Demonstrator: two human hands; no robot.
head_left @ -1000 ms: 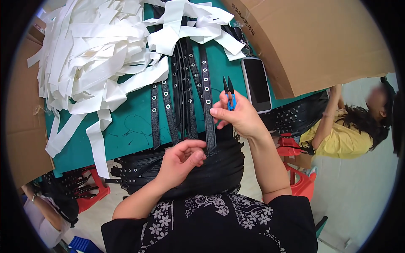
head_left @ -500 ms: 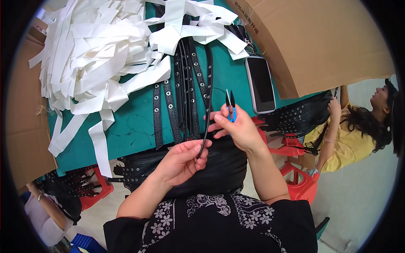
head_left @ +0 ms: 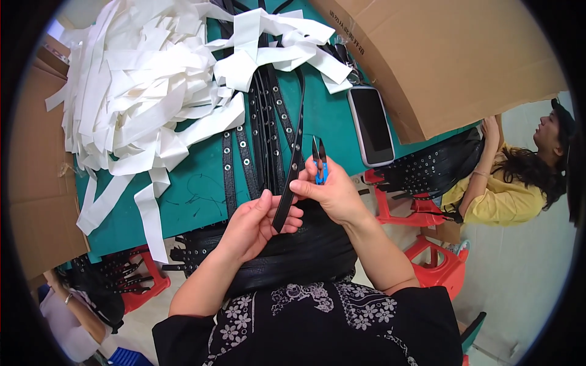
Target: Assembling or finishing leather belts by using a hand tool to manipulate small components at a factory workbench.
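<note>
The R hand (head_left: 334, 194) is closed: its thumb presses one black strap (head_left: 285, 204) w/ metal eyelets against the fingers, & the same hand also holds blue snips (head_left: 320, 172), whose dark blades stand a little apart & point to the far edge. The L hand (head_left: 249, 229) is at the free end of this strap; fingers are behind it, but the thumb stands off, so I cannot tell if it really grips. This strap lies slantwise across the near edge of the green tabletop (head_left: 189, 201), its end above a black pile (head_left: 293, 250) on the person's lap. Other eyelet straps (head_left: 246, 161) lie side by side, running toward the near edge. White strips (head_left: 146, 79) make a big heap at the far L corner (one hangs over the near edge). A phone (head_left: 372, 128) is near the R edge, just beside a cardboard box (head_left: 476, 67).
</note>
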